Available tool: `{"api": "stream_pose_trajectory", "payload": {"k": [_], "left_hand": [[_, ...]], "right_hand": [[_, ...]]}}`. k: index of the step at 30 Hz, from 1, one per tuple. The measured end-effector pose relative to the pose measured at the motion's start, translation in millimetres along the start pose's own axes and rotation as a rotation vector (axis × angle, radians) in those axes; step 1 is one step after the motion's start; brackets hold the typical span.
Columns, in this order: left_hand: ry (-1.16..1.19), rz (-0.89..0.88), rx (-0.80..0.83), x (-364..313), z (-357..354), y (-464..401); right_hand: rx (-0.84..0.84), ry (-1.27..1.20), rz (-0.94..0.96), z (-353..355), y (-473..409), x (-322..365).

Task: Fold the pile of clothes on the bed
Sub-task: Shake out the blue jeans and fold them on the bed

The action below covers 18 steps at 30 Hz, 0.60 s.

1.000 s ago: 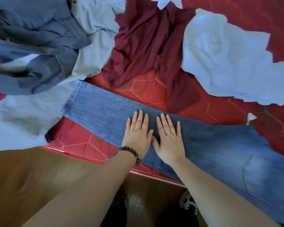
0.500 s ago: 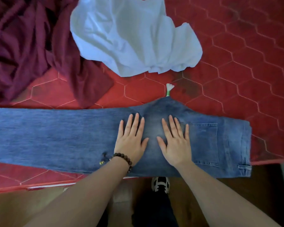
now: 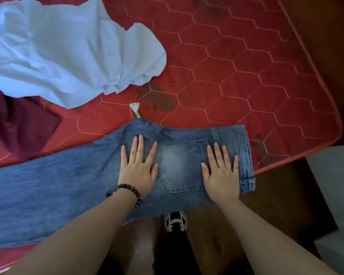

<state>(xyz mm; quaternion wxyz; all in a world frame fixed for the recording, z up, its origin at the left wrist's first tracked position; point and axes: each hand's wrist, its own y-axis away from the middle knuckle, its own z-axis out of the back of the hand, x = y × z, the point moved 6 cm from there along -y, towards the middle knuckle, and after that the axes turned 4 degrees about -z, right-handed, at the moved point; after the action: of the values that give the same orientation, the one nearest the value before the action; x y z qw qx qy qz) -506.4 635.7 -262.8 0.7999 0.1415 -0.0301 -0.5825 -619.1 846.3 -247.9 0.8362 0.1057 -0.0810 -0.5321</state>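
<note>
Both hands have slid rightward along the jeans (image 3: 78, 185): left hand (image 3: 137, 169) beside the back pocket (image 3: 184, 165), right hand (image 3: 221, 173) near the waistband, fingers straight and spread, pressing flat. Denim looks heavy and stiffish; I'd grip the waistband at 3 o'clock. Red quilted mattress (image 3: 246, 76); white garment (image 3: 68, 52) at 11 o'clock; wooden floor (image 3: 276, 205) below.

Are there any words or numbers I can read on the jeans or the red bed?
No text can be read for sure.
Jeans: a tiny green mark at the bottom corner of the back pocket, too small to read.
Red mattress: faint dark printed marks near the white cloth, too blurred to read.
Hands: the left hand and right hand bear no writing.
</note>
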Motion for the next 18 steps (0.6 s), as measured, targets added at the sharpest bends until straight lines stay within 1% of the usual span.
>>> {"api": "stream_pose_trajectory", "payload": {"k": [3, 4, 6, 8, 10, 13, 15, 16, 18], "left_hand": [[0.001, -0.090, -0.038, -12.8, 8.1, -10.7], [0.000, -0.125, -0.051, -18.6, 10.7, -16.7], [0.000, -0.156, -0.052, -30.1, 13.4, -31.6], [-0.010, -0.132, -0.027, -38.3, 11.0, -43.0], [-0.058, -0.102, -0.013, -42.0, 5.7, -45.6], [-0.040, -0.131, -0.091, -40.5, 18.7, -47.9], [-0.014, -0.135, -0.224, -28.4, 36.9, -58.2], [0.000, -0.094, -0.275, -17.4, 45.5, -65.7], [0.063, 0.012, -0.282, 7.0, 54.6, -82.3]], "right_hand": [[-0.077, -0.016, -0.082, 16.6, -11.1, -11.4], [-0.106, -0.031, -0.082, 24.9, -19.4, -10.6], [-0.132, -0.024, 0.021, 37.4, -38.1, 0.9], [-0.116, 0.023, 0.189, 34.8, -50.4, 18.5], [-0.077, 0.072, 0.286, 21.9, -54.1, 26.4], [-0.060, 0.114, 0.289, 9.1, -57.0, 13.5], [-0.066, 0.101, 0.268, 14.1, -60.1, 4.9], [-0.071, 0.082, 0.268, 18.9, -63.0, 3.2], [-0.077, 0.031, 0.271, 29.1, -73.5, -0.2]]}}
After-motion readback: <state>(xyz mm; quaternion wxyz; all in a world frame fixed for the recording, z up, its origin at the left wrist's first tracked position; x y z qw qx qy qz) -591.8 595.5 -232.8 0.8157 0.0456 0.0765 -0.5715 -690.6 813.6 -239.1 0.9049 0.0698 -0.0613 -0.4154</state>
